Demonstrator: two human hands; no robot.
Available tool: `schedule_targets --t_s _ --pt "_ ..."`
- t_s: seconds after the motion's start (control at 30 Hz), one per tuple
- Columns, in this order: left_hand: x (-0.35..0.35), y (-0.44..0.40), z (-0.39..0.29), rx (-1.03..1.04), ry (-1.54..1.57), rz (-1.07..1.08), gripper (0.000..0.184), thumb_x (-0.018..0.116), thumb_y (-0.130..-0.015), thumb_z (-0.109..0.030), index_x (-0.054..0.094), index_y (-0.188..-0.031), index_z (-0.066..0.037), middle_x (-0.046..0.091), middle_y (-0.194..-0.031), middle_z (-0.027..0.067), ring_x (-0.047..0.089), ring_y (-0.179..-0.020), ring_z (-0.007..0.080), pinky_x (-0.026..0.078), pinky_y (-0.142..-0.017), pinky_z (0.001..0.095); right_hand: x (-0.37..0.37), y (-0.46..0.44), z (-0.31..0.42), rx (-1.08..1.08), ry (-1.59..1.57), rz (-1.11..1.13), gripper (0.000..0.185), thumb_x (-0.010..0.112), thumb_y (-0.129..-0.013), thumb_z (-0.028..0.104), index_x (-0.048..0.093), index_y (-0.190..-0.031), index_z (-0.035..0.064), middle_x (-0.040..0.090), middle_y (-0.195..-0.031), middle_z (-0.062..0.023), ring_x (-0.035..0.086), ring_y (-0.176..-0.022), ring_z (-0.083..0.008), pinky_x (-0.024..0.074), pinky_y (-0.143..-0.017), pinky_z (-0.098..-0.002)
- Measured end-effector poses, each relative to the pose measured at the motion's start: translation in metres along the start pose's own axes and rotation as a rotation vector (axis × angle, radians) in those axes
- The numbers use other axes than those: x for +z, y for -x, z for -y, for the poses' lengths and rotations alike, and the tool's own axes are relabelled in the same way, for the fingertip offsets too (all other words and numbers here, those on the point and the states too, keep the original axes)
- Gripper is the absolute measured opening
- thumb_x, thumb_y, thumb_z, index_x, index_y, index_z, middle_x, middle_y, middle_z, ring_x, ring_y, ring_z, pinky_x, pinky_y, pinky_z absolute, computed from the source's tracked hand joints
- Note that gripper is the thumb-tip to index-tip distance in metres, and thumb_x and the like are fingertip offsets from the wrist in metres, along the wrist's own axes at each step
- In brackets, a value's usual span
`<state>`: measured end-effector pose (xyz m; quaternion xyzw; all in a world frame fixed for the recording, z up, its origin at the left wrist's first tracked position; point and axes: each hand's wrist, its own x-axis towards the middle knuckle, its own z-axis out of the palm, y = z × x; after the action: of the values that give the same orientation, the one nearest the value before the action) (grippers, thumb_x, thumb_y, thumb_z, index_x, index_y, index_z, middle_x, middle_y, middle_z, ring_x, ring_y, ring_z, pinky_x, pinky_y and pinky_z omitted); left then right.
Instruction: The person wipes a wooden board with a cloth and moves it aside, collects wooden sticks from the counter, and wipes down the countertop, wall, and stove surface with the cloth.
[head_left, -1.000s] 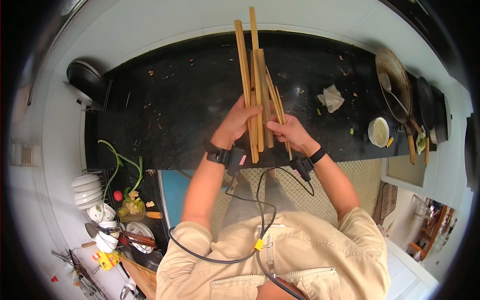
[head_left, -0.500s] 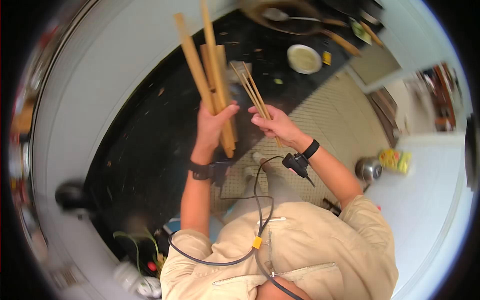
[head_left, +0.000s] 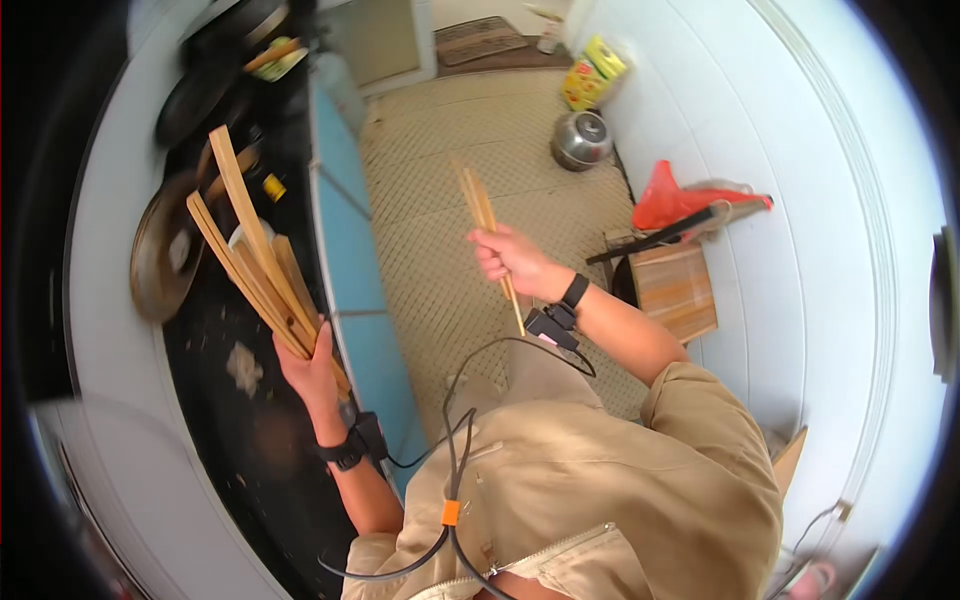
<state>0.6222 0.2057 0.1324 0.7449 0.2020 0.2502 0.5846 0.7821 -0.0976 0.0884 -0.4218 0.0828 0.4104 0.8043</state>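
Note:
My left hand (head_left: 310,375) is closed around a bundle of several long, pale wooden strips (head_left: 258,270), raised over the dark countertop's edge. Their upper ends fan apart, and one strip has a small dark hole. In my right hand (head_left: 515,262), held out over the tiled floor, is a small bunch of thin wooden chopsticks (head_left: 480,200). Their tips point away from me and a thin end sticks out below the fist. Both wrists wear black straps with small devices, and cables run from these across my shirt.
The black countertop (head_left: 215,420) with scraps runs along the left above blue cabinets (head_left: 350,260). A round pan or lid (head_left: 165,250) lies on it. By the right wall are a steel pot (head_left: 582,140), yellow packet (head_left: 595,75), red bag (head_left: 670,200) and wooden board (head_left: 675,290).
My body and view have turned right, from facing the countertop towards the floor and right wall. Both hands have kept hold of their bundles and moved farther apart.

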Motion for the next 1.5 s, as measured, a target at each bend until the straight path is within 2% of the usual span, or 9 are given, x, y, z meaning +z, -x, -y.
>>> schedule_targets --t_s 0.37,0.8,0.93,1.0,1.03,1.13,1.23,1.37,1.5 --pt "0.256 -0.093 -0.006 0.07 -0.397 0.168 0.035 0.071 -0.085 -0.004 0.053 -0.115 0.001 0.062 -0.098 0.0074 0.057 -0.086 0.0148 0.048 -0.081 0.0301 -0.322 0.019 0.142 -0.037 -0.395 -0.589 0.023 0.054 -0.098 0.031 0.049 -0.1 0.0084 0.041 -0.071 0.0006 0.035 -0.051 -0.0072 0.0276 -0.043 -0.0222" --pt "0.52 -0.214 -0.039 0.099 -0.582 0.296 0.04 0.071 -0.085 -0.008 0.054 -0.122 -0.002 0.065 -0.1 0.0147 0.062 -0.088 0.0251 0.05 -0.081 0.0359 -0.496 -0.097 0.374 -0.21 -0.208 -0.75 0.013 0.053 -0.099 0.02 0.046 -0.097 0.0095 0.046 -0.069 -0.0022 0.042 -0.051 -0.011 0.0369 -0.042 -0.028" --pt "0.573 -0.27 -0.029 0.069 -0.571 0.294 0.04 0.069 -0.086 -0.008 0.053 -0.122 -0.002 0.064 -0.1 0.0143 0.061 -0.089 0.0246 0.05 -0.082 0.0352 -0.564 -0.133 0.438 -0.185 0.039 -0.826 0.011 0.054 -0.098 0.024 0.046 -0.097 0.0165 0.044 -0.066 0.0018 0.041 -0.048 -0.01 0.0342 -0.038 -0.0289" --pt "0.601 -0.305 -0.022 0.064 -0.549 0.282 0.039 0.069 -0.086 -0.008 0.053 -0.122 -0.001 0.063 -0.1 0.0142 0.061 -0.089 0.0245 0.05 -0.082 0.0352 -0.635 -0.165 0.458 -0.101 0.183 -0.705 0.02 0.054 -0.097 0.025 0.054 -0.105 0.0064 0.054 -0.073 -0.0067 0.052 -0.057 -0.0177 0.0472 -0.053 -0.0356" --pt "0.616 -0.327 -0.017 0.097 -0.537 0.283 0.039 0.069 -0.087 -0.008 0.053 -0.122 -0.001 0.063 -0.099 0.0142 0.061 -0.088 0.0242 0.05 -0.081 0.0352 -0.641 -0.185 0.47 -0.084 0.681 -1.031 0.031 0.054 -0.095 0.025 0.058 -0.112 -0.0007 0.063 -0.082 -0.0165 0.064 -0.073 -0.0264 0.051 -0.064 -0.0394" --pt "0.664 -0.393 -0.012 0.069 -0.525 0.315 0.038 0.068 -0.087 -0.008 0.052 -0.121 -0.001 0.063 -0.097 0.014 0.061 -0.086 0.0236 0.05 -0.079 0.0351 -0.699 -0.213 0.517 0.123 0.979 -1.141 0.036 0.053 -0.093 0.024 0.059 -0.114 -0.0043 0.066 -0.096 -0.0259 0.067 -0.095 -0.0357 0.0527 -0.077 -0.044" --pt "0.72 -0.445 -0.029 0.022 -0.577 0.382 0.037 0.068 -0.088 -0.008 0.053 -0.121 -0.002 0.063 -0.097 0.0142 0.061 -0.084 0.0235 0.05 -0.077 0.0348 -0.845 -0.243 0.527 0.201 1.409 -0.84 0.032 0.051 -0.091 0.02 0.063 -0.106 -0.0056 0.066 -0.099 -0.0296 0.066 -0.099 -0.0403 0.0529 -0.082 -0.0475" --pt "0.772 -0.504 -0.015 0.062 -0.63 0.46 0.036 0.067 -0.089 -0.01 0.054 -0.122 -0.002 0.065 -0.099 0.0157 0.064 -0.083 0.0244 0.051 -0.074 0.0351 -0.756 -0.263 0.619 0.395 0.954 -1.119 0.028 0.052 -0.09 0.017 0.068 -0.1 -0.0026 0.068 -0.1 -0.0277 0.066 -0.098 -0.0407 0.0529 -0.085 -0.0491" --pt "0.832 -0.543 0.003 -0.021 -0.716 0.502 0.039 0.068 -0.088 -0.01 0.054 -0.123 -0.002 0.065 -0.101 0.0169 0.065 -0.086 0.026 0.051 -0.075 0.0358 -0.815 -0.313 0.662 0.46 1.53 -1.05 0.024 0.056 -0.089 0.018 0.07 -0.099 0.0012 0.069 -0.103 -0.0238 0.068 -0.098 -0.0388 0.0535 -0.085 -0.0483"
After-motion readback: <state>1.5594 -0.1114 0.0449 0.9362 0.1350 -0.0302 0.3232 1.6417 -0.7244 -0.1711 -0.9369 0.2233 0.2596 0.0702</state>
